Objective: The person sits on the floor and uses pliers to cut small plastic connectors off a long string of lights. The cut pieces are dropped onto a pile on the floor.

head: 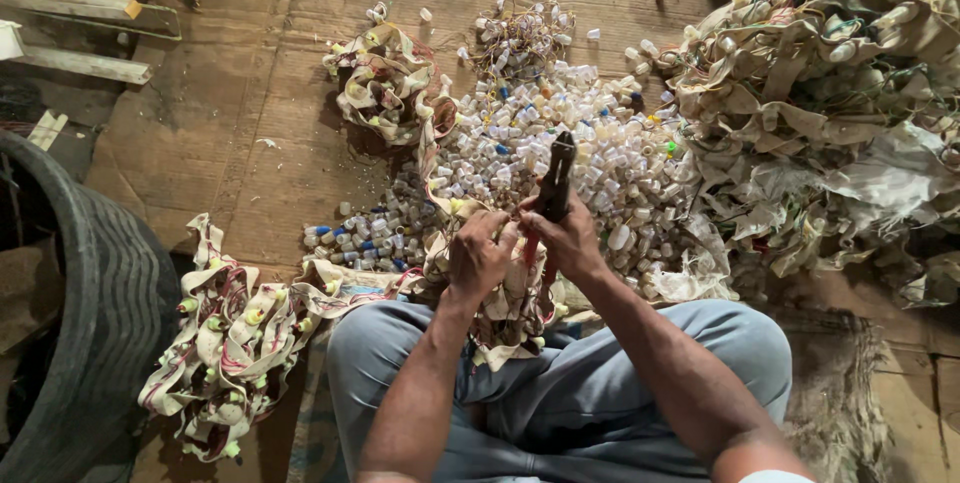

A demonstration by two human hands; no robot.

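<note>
Fingers (478, 235) of the left hand (478, 261) curl shut, pinching a cream strip (505, 308) beneath them; the right hand (572, 241) clasps dark pliers (556, 179) just beside. Best kept gripped close to the blades.

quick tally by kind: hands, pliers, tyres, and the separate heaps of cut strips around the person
hands: 2, left and right
pliers: 1, in the right hand
tyre: 1
strip heaps: 4, one upper left, one lower left, one big on the right, one under the hands
total: 8
</note>
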